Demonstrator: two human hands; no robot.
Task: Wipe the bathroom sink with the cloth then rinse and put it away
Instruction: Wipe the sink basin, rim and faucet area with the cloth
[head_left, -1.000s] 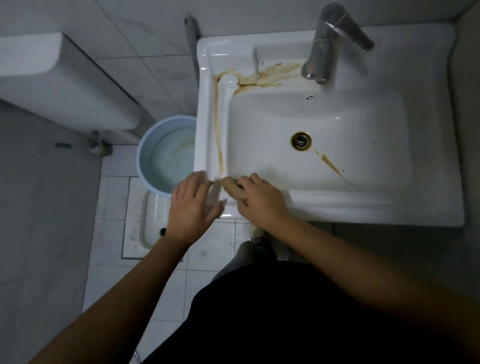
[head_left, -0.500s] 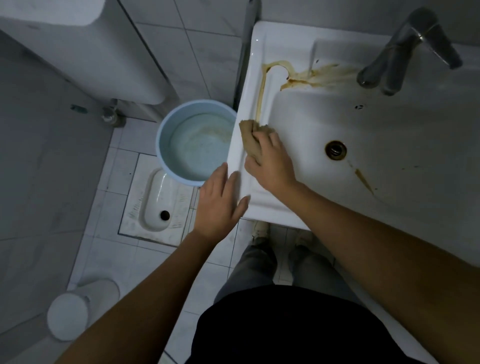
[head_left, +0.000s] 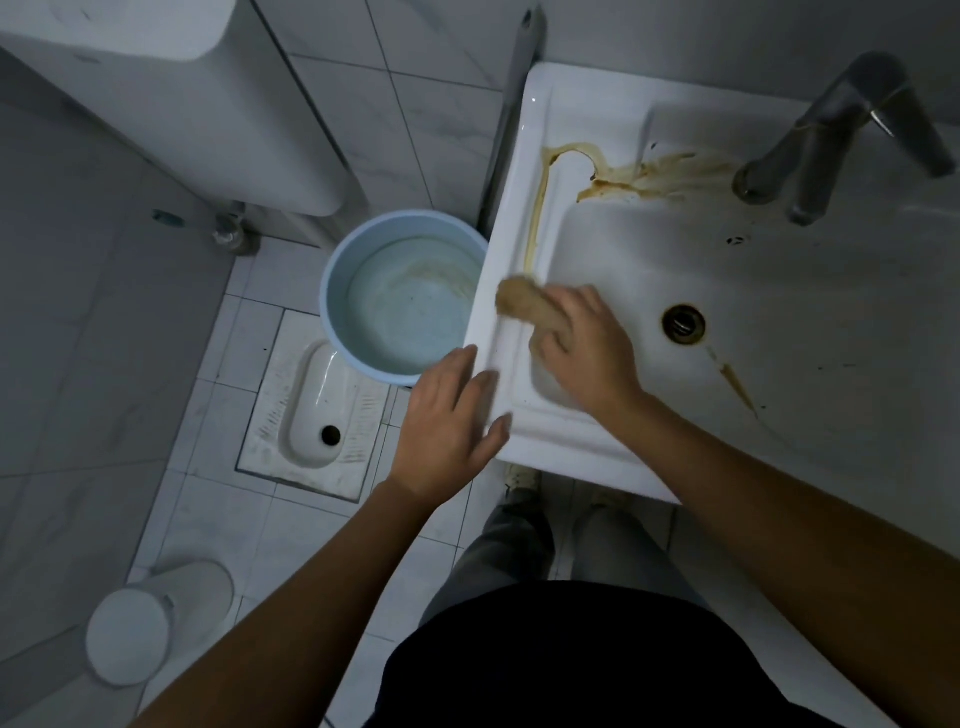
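A white bathroom sink (head_left: 779, 291) fills the right side, with a brown stain (head_left: 540, 208) running down its left rim and spreading toward the metal tap (head_left: 831, 140). Another brown streak (head_left: 737, 384) lies below the drain (head_left: 683, 323). My right hand (head_left: 587, 348) presses a tan cloth (head_left: 524, 306) on the left rim, at the lower end of the stain. My left hand (head_left: 449, 421) rests flat with fingers apart on the sink's front left corner, holding nothing.
A light blue bucket (head_left: 332, 291) with water stands on the floor left of the sink. A squat toilet pan (head_left: 317, 410) is set in the tiled floor. A white cistern (head_left: 171, 93) hangs at upper left, a white bin (head_left: 130, 634) stands at lower left.
My right hand has carried the cloth up the left rim from the front corner and now sits slightly lower than half a second ago. The view has swung left.
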